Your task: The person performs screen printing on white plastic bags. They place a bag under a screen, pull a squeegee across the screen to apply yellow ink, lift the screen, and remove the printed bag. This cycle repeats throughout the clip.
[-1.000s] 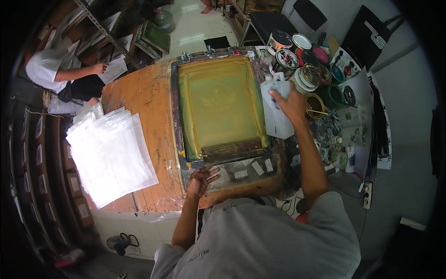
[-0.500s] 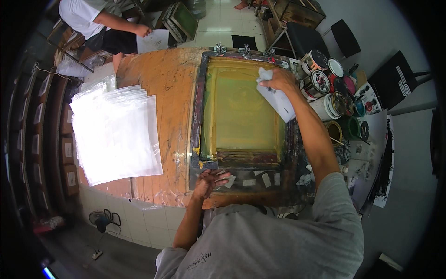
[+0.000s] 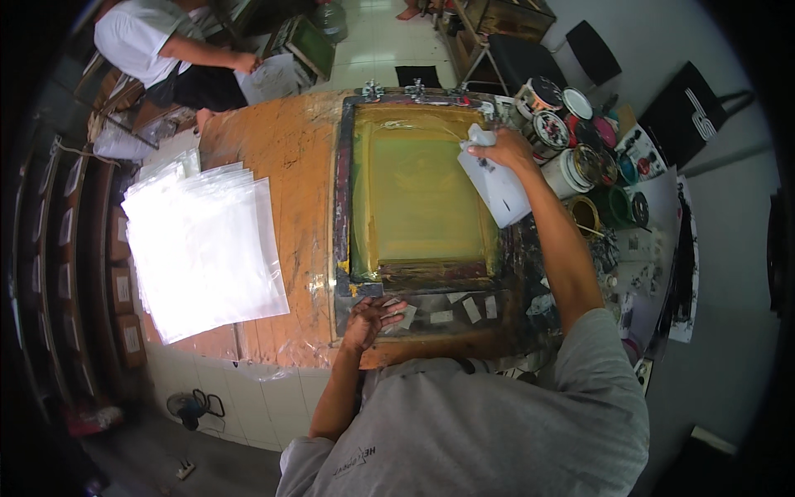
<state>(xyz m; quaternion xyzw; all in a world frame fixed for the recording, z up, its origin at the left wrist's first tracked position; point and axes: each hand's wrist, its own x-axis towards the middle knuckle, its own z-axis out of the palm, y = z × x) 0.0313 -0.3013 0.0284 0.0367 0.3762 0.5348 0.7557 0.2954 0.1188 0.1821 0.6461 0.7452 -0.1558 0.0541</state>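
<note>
A screen printing frame [image 3: 342, 182] with a yellow-green mesh [image 3: 422, 195] lies on the wooden table in front of me. My right hand [image 3: 505, 151] grips a crumpled white sheet [image 3: 501, 192] with dark smudges at the frame's right side. The sheet hangs over the mesh's right part and the frame's right rail; whether it is cloth or paper I cannot tell. Just below the frame's near left corner, my left hand [image 3: 373, 321] has its fingers spread and holds nothing. Small pale pieces [image 3: 441, 316] lie beside it.
A stack of clear plastic sheets [image 3: 207, 257] covers the table's [image 3: 302, 240] left part. Ink tubs [image 3: 551, 130] crowd the right edge. Metal clamps [image 3: 418, 88] hold the frame's far side. Beyond the table, another person [image 3: 145, 41] holds a pale sheet [image 3: 277, 79].
My view has shifted slightly. My right hand still grips the white sheet at the frame's right side, and my left hand stays by the near corner. The other person's sheet has tilted.
</note>
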